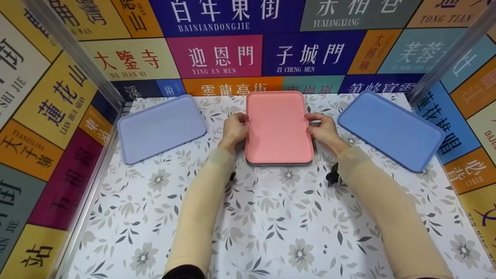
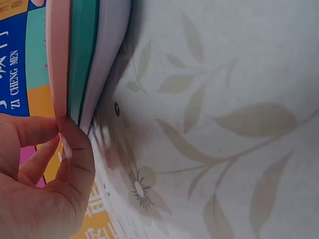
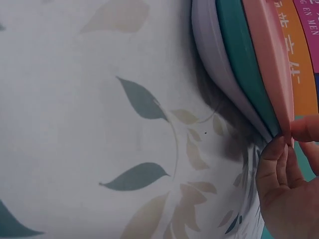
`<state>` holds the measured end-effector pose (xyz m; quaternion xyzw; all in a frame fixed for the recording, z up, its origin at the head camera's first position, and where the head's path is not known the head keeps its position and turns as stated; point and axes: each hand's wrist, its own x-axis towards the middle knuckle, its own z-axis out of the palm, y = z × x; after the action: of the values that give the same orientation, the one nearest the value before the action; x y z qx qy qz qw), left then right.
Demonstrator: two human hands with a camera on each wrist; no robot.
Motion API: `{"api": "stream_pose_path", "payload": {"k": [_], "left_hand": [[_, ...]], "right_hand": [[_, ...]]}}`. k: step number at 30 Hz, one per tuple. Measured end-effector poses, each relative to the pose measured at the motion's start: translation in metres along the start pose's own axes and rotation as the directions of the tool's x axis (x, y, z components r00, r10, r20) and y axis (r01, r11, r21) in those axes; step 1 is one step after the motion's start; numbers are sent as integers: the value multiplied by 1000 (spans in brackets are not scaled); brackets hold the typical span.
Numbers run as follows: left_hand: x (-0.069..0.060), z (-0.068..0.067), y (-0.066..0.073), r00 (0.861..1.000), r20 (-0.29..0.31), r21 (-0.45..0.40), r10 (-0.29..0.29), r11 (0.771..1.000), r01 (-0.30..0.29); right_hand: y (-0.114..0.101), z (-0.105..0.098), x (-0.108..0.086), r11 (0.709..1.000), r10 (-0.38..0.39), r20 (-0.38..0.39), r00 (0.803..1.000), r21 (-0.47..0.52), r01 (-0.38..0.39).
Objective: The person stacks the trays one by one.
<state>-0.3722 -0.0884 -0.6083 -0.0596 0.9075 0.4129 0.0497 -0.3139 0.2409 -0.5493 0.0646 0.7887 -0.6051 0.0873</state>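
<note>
A pink tray (image 1: 279, 128) lies at the middle of the table's far side, on top of a stack. Beneath it, the left wrist view shows a teal tray (image 2: 82, 59) and a pale lavender tray (image 2: 110, 37) at the bottom. My left hand (image 1: 235, 128) pinches the pink tray's left rim between thumb and fingers. On the opposite side, my right hand (image 1: 324, 130) pinches its right rim. In the right wrist view the right fingertips (image 3: 280, 147) sit close to the teal tray's edge; whether they touch it I cannot tell.
A light periwinkle tray (image 1: 162, 129) lies turned at the left, and a deeper blue tray (image 1: 391, 131) lies slanted at the right. The table (image 1: 271, 232) has a floral cover. Printed panels (image 1: 224, 56) wall it at the back and both sides.
</note>
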Motion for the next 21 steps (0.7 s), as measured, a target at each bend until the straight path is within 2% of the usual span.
{"api": "stream_pose_path", "payload": {"k": [4,8,11,13,16,18,21], "left_hand": [[8,4,-11,1000,12,-18,7,1000,-7],[2,-1,-10,1000,19,-16,17,1000,-17],[-13,-15,1,998,61,-52,4,999,-1],[-31,-29,15,995,100,-86,-13,996,22],[-58,-53,34,989,149,-118,-9,993,27],[-73,-65,44,987,163,-112,-9,993,27],[-82,-77,45,983,185,-94,3,995,15]], "right_hand": [[-2,2,-1,999,-23,-23,999,-44,22],[-5,3,-2,995,-47,-50,998,-95,42],[-7,3,-1,991,-54,-68,996,-126,45],[-10,2,0,985,-67,-85,994,-163,52],[-17,2,0,977,-71,-109,992,-209,47],[-22,3,0,971,-80,-118,990,-234,50],[-32,7,0,965,-104,-114,988,-253,72]]}}
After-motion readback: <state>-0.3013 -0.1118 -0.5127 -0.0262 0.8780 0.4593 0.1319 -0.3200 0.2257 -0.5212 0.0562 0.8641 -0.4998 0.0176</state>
